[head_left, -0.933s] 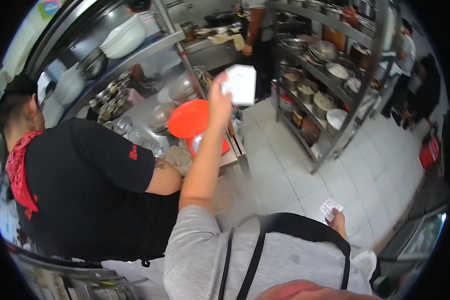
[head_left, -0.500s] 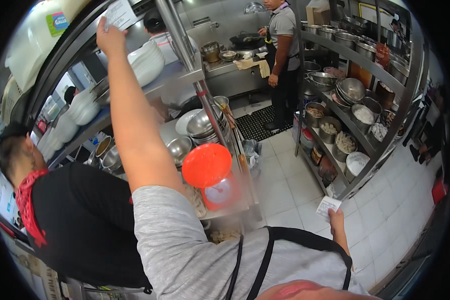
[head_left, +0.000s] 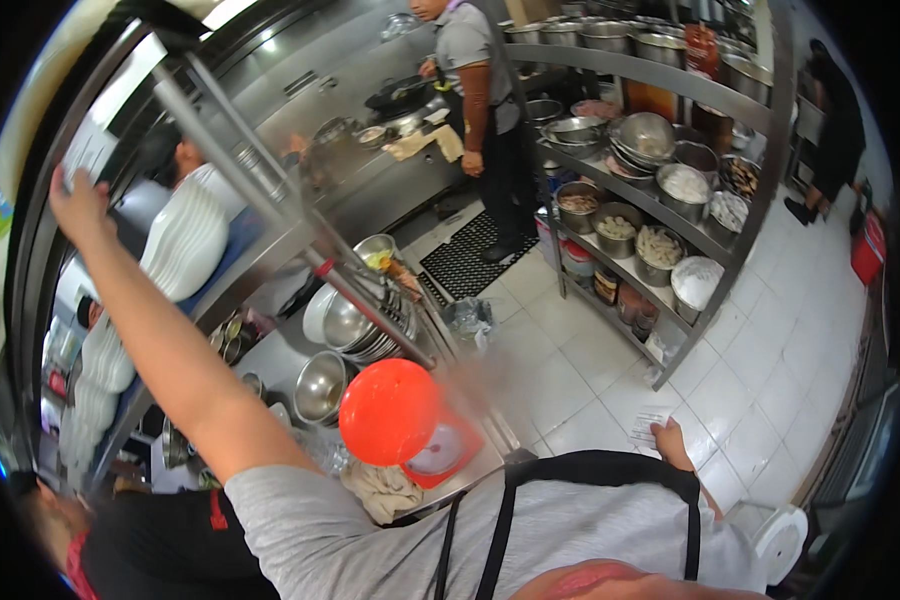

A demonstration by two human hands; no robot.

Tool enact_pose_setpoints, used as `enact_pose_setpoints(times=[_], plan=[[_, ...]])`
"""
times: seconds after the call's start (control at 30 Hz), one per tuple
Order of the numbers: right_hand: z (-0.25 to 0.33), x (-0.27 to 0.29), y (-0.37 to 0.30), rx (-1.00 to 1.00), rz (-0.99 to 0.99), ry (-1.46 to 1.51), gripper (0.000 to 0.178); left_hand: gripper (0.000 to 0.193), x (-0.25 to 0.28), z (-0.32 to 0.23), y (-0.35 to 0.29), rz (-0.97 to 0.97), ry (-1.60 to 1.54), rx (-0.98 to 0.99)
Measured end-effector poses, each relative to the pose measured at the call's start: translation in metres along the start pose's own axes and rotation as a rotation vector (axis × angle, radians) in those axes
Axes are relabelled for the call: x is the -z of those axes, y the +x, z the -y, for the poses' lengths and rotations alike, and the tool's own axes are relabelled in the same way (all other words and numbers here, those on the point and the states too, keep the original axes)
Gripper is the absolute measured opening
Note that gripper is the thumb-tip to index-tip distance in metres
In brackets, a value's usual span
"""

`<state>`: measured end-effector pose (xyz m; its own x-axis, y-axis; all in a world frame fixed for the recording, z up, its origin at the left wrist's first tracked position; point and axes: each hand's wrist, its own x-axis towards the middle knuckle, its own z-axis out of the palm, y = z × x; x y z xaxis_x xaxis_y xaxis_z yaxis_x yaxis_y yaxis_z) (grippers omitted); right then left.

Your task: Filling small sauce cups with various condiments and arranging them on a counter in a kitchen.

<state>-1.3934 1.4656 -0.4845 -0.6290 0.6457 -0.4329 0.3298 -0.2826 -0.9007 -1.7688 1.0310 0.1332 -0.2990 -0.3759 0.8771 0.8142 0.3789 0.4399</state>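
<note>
My left arm stretches up and to the far left. At its end my left hand [head_left: 80, 207] is closed at the fingertips on a white paper slip [head_left: 92, 155], up against the dark metal edge of the overhead shelf [head_left: 32, 190]. Stacked white plates [head_left: 185, 235] stand on the shelf just right of that hand. Low at the right, my right hand [head_left: 673, 440] pinches a second, printed paper slip [head_left: 650, 424] above the tiled floor. Below my left arm, a scale with a red pan [head_left: 390, 410] sits on the counter beside a crumpled cloth [head_left: 382, 490].
A co-worker in black [head_left: 170, 545] leans at lower left. Another person in grey [head_left: 475, 100] stands by the stove. A metal rack [head_left: 650, 200] holds several pots of food. Steel bowls [head_left: 322, 388] lie on the counter; a black mat [head_left: 480, 255] covers part of the floor.
My view has turned and tilted. My left hand with its slip now appears lower and farther left, against the shelf edge. The co-worker in black sits lower in view. My right hand still holds its slip.
</note>
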Motion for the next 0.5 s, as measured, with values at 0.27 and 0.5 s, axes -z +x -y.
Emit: enact_pose_setpoints(times=[0.27, 0.5], plan=[[-0.004, 0.050, 0.015, 0.046, 0.019, -0.108, 0.025, 0.095, 0.027, 0.017, 0.019, -0.683, 0.662, -0.105], [-0.018, 0.159, 0.019, 0.128, -0.111, -0.123, 0.029, 0.062, -0.082, -0.117, -0.140, -0.298, -0.523, -0.387]])
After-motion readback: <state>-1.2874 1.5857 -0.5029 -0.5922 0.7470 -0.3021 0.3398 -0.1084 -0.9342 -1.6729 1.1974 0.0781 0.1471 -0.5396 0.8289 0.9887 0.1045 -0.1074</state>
